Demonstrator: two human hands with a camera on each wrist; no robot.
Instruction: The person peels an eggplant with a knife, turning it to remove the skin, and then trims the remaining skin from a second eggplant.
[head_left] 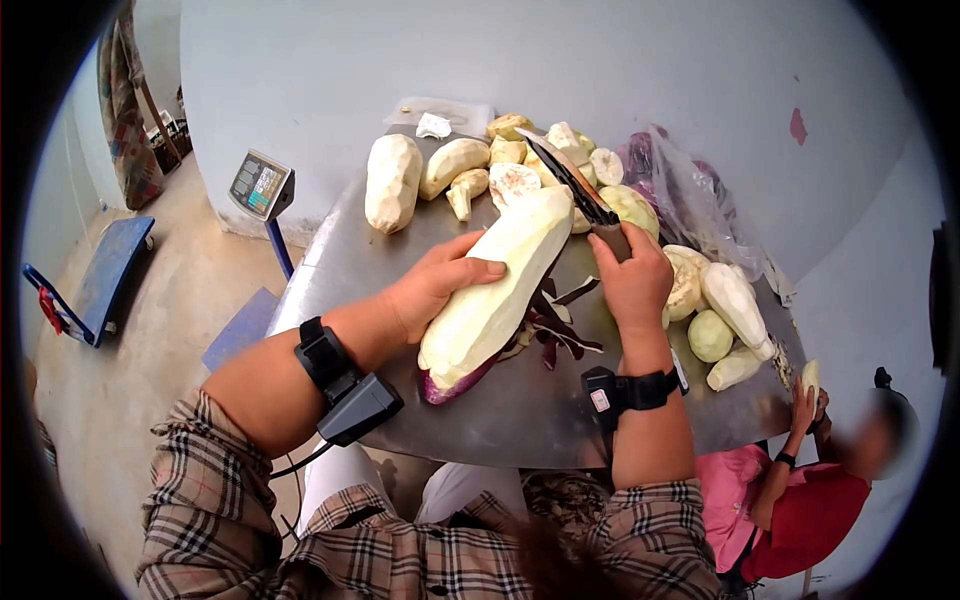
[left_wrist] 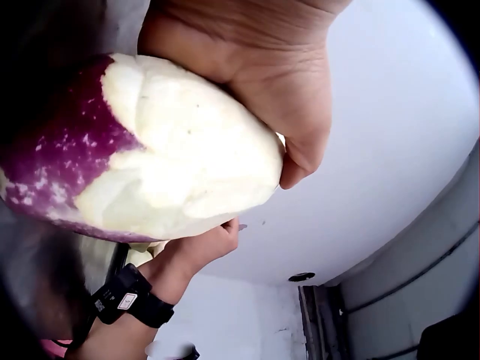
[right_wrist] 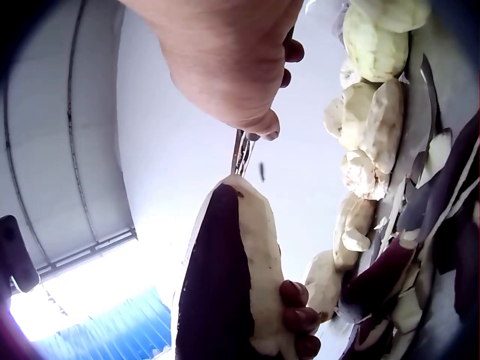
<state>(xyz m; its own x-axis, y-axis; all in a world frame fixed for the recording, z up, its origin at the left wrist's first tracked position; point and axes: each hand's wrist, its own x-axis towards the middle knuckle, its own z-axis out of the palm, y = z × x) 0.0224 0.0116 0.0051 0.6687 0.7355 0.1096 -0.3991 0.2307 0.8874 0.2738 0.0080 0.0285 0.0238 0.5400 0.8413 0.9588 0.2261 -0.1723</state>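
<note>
A large, mostly peeled eggplant (head_left: 505, 275) slants up and away over the metal table. Purple skin (left_wrist: 67, 150) still covers its near end and, in the right wrist view, a long strip of its underside. My left hand (head_left: 440, 290) grips it from the left side, thumb across the top and fingers wrapped beneath. In my right hand (head_left: 637, 278) is a dark-handled peeler (head_left: 585, 190), its long blade pointing away beside the eggplant's far end. Dark purple peels (head_left: 550, 325) lie on the table below, between my hands.
Peeled eggplants (head_left: 394, 183) stand along the table's back, with several more (head_left: 735, 300) on the right. A clear plastic bag (head_left: 690, 190) holds purple ones. Left of the table are a scale display (head_left: 262, 185) and blue cart (head_left: 118, 265). Another person (head_left: 810, 510) works at the right.
</note>
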